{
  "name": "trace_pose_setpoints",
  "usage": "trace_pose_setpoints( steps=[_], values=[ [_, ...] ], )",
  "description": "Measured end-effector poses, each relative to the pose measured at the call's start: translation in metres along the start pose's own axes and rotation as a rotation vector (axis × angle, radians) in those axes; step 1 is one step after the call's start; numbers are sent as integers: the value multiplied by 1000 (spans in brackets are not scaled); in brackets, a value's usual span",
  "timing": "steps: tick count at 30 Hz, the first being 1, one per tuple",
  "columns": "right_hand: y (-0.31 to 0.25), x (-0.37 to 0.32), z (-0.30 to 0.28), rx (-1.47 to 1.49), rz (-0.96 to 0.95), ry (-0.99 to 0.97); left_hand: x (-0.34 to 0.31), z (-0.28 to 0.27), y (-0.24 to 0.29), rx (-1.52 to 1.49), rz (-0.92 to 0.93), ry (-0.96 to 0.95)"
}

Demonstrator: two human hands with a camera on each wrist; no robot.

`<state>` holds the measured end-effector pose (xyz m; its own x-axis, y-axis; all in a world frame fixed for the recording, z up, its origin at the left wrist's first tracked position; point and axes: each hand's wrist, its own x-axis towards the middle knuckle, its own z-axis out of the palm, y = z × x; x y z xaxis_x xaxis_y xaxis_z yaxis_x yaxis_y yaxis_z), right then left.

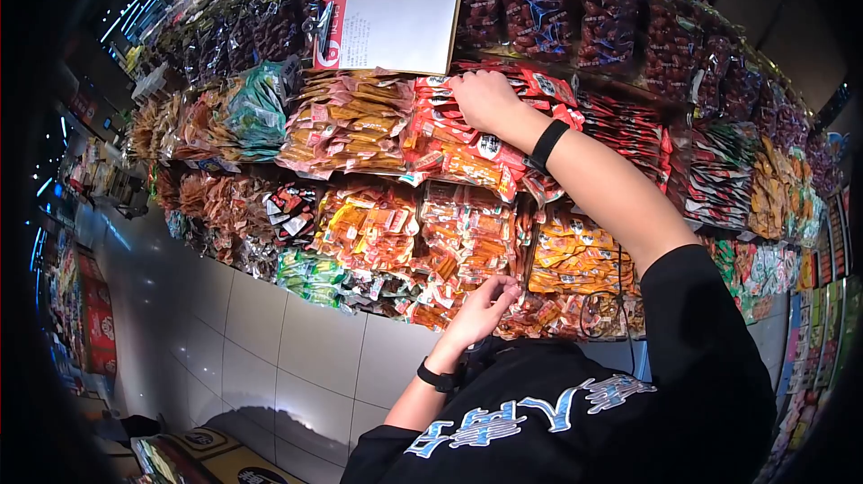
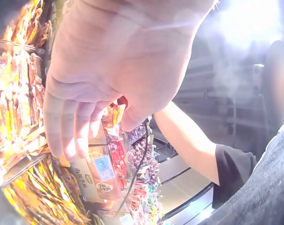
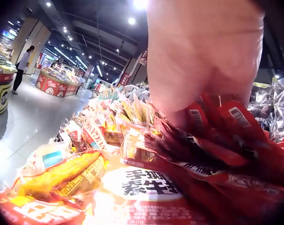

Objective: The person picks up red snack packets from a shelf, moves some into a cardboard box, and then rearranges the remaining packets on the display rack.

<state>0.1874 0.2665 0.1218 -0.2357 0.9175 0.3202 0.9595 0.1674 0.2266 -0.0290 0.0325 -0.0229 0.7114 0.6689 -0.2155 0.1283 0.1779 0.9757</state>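
R hand (image 1: 485, 99) is down on the red pkts (image 1: 553, 87), in an upper row. Fingers point down into them & touch them; tips are hidden in R wrist view, so can't tell if it grips 1 or more. The pkts right by the fingers are blurred there.

From R hand in head view: white board (image 1: 404, 21) w/ red left strip at approx. 10 o'clock, just behind the row; tan pkts (image 1: 346, 129) w/ pink edges at 9 o'clock, next to the red ones; dark bags (image 1: 613, 21) at 2 o'clock, row behind.

L hand (image 1: 485, 311) is at 6 o'clock from R hand, well apart, in front of the lower rows. Fingers relaxed, slightly bent, palm unfilled. From it: yellow-orange pkts (image 1: 580, 255) at 2 o'clock, clear-wrapped orange pkts (image 1: 467, 223) at 12, green pkts (image 1: 310, 277) at 9, pale floor tiles (image 1: 315, 331) at 8–9.

Each wrist has a black band, 2 in all; black T-shirt (image 1: 575, 421) w/ blue/white lettering on the wearer.

R wrist view: lg. red bag w/ black print (image 3: 149, 185) at 6 o'clock, yellow pack (image 3: 69, 176) at approx. 8, standing person (image 3: 24, 65) far off at 9–10.
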Motion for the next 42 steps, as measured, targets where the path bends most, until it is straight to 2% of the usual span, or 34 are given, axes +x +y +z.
trace_pose_setpoints(
  steps=[4, 9, 12, 16, 17, 20, 21, 22, 24, 25, 28, 30, 32, 34, 35, 36, 38, 42],
  values=[
    [4, 1, 9, -15, -24, 88, -2, 0, 1, -7, 11, -5],
    [10, -19, 5, -76, -150, 178, -7, -8, 22, 119, -59, -51],
    [17, -30, 4, 50, -277, 392, -4, -10, 10, 126, -30, -34],
    [22, -40, -20, 308, -310, 496, 2, -11, -1, 41, 2, -24],
    [26, -44, -29, 412, -255, 390, 4, -12, -3, 30, 8, -17],
    [35, -51, -58, 584, -144, 360, 6, -13, -4, -34, 29, 13],
    [38, -52, -66, 733, -105, 389, 7, -13, -1, -77, 38, 28],
    [39, -59, -89, 820, 14, 293, 8, -14, 2, -120, 47, 42],
    [51, -66, -98, 960, 54, 351, 8, -14, 23, -109, 52, 60],
    [55, -72, -101, 1270, 155, 195, 11, -14, 27, -150, 113, 51],
    [44, -114, -140, 1801, 245, -2, 18, -14, 50, -183, 282, -8],
    [34, -146, -144, 2002, 268, -122, 31, -9, 67, -245, 465, -72],
    [14, -177, -141, 2149, 346, -178, 42, 7, 84, -432, 514, -90],
    [-1, -202, -124, 2062, 323, -196, 43, 22, 104, -761, 395, -179],
    [-10, -212, -118, 2007, 346, -171, 43, 23, 112, -709, 322, -139],
    [-17, -219, -113, 1911, 381, -80, 45, 27, 117, -812, 258, -132],
    [-23, -232, -93, 1796, 443, 124, 52, 31, 112, -1076, 266, -312],
    [-20, -259, -68, 1671, 534, 202, 66, 43, 99, -880, 117, -78]
  ],
)
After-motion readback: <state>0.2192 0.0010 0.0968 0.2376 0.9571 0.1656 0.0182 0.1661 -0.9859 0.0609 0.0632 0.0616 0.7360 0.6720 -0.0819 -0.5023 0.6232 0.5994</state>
